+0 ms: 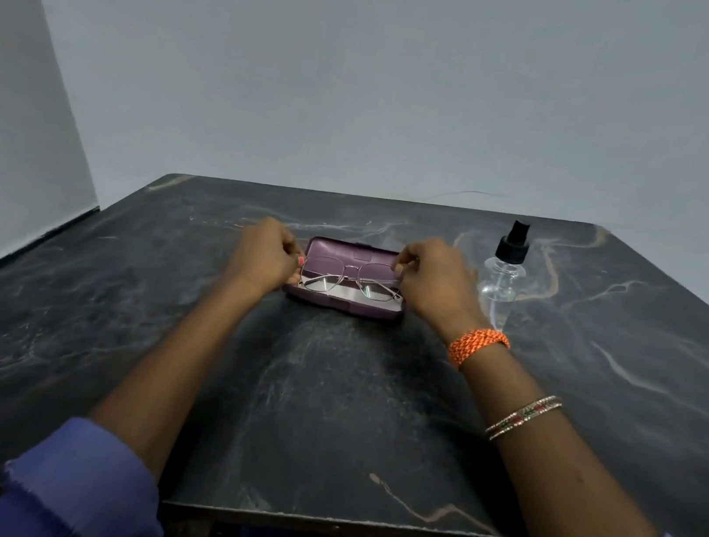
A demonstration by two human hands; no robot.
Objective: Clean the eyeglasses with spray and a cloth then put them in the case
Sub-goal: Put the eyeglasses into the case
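Note:
A purple glasses case (343, 308) lies open in the middle of the dark marble table (323, 401). Thin metal-framed eyeglasses (349, 277) sit in it, lenses toward me, over a pale cloth lining the case bottom. My left hand (265, 252) pinches the left end of the frame. My right hand (433, 280) pinches the right end. Both hands flank the case. A clear spray bottle (504, 267) with a black nozzle stands upright just right of my right hand.
The table ends at a pale wall behind and a wall on the left. Its front edge (328, 524) lies close to my body, with dark table legs below it. My right wrist wears an orange band and bangles.

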